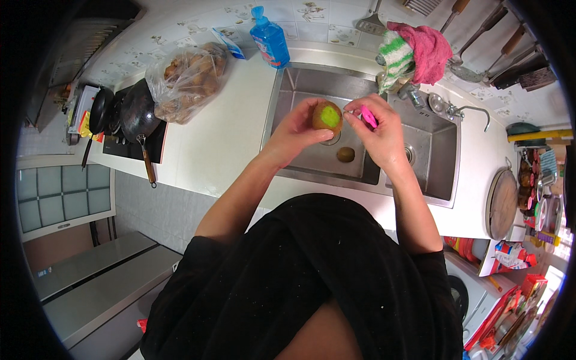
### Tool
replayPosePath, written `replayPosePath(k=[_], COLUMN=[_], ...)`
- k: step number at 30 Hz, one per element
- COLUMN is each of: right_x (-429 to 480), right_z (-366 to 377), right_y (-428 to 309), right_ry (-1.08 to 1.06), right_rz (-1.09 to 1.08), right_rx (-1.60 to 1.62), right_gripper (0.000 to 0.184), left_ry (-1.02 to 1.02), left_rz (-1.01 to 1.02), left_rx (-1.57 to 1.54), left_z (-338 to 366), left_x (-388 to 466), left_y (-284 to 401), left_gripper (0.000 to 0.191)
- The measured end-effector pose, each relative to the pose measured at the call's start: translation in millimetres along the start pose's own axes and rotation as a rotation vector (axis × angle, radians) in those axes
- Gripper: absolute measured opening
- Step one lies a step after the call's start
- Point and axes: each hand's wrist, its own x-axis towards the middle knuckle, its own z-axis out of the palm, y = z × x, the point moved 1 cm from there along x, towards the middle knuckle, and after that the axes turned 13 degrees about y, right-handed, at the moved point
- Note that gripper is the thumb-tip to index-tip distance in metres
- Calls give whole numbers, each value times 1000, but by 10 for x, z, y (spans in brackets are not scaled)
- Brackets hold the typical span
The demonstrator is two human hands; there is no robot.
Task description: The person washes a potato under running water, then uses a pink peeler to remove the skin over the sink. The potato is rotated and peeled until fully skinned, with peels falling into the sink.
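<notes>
My left hand (294,130) holds a brown kiwifruit (321,118) over the left basin of the steel sink (310,177). A patch of bright green flesh faces up where its skin is off. Close to the fruit's right side, my right hand (378,126) grips a small tool with a pink handle (369,116). Its working end is mostly hidden by the fingers, so I cannot tell its exact kind. A second kiwifruit (345,154), brown and whole as far as I see, rests on the basin floor below my hands.
A blue pump bottle (271,42) stands behind the sink's left corner. Left of it sits a filled plastic bag (186,83), then a wok (140,112) on the cooktop. Pink and green-striped cloths (420,54) hang near the faucet (474,110). A round board (501,204) leans at right.
</notes>
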Motion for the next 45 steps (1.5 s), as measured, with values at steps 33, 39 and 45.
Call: replayPosePath(k=[33,39,45], right_x=[-75,-45,-30], right_z=[38,55,63], right_y=[73,164,352], right_ry=[-63,-110,-153], right_rz=[67,129,484], right_rx=[-94,26,371], right_gripper=[7,4,4], left_ry=[180,144,-19], left_rz=[588,527,50], left_rx=[775,682,99], left_z=[102,109,6], left_x=[-81,-77,-72], left_y=[141,135,-30], left_gripper=[55,54,57])
